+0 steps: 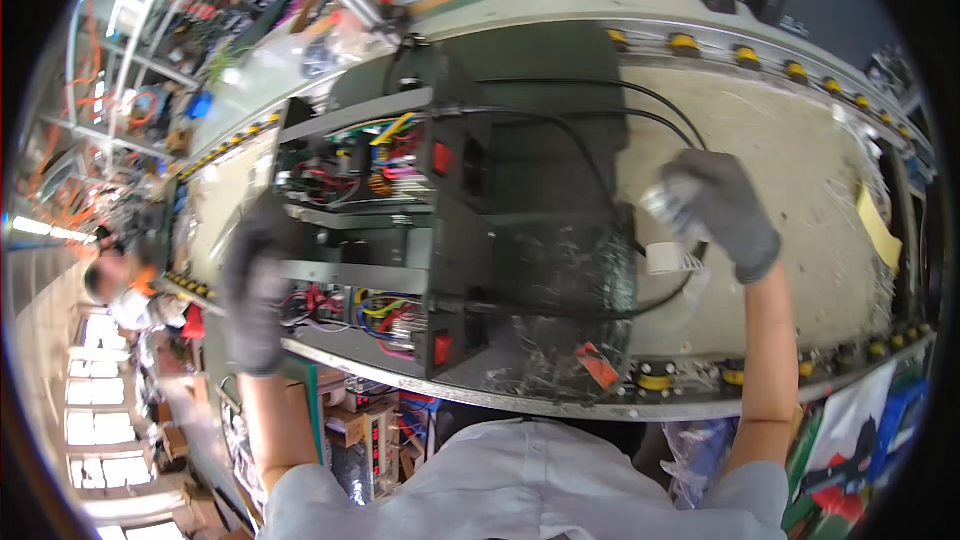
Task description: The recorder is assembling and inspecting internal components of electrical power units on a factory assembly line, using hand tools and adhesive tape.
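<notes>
While left hand (255,290) lies flat, fingers together, against black chassis (400,240), right hand (725,210) clamps tape roll (665,208).

Matt knit gloves (722,208) — crinkly plastic wrap (560,270)

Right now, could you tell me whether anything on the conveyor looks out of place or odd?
Nothing looks damaged. The two black units lie with covers off and coloured wiring exposed, and black cables trail loosely across the clear wrap toward the right hand.
</notes>
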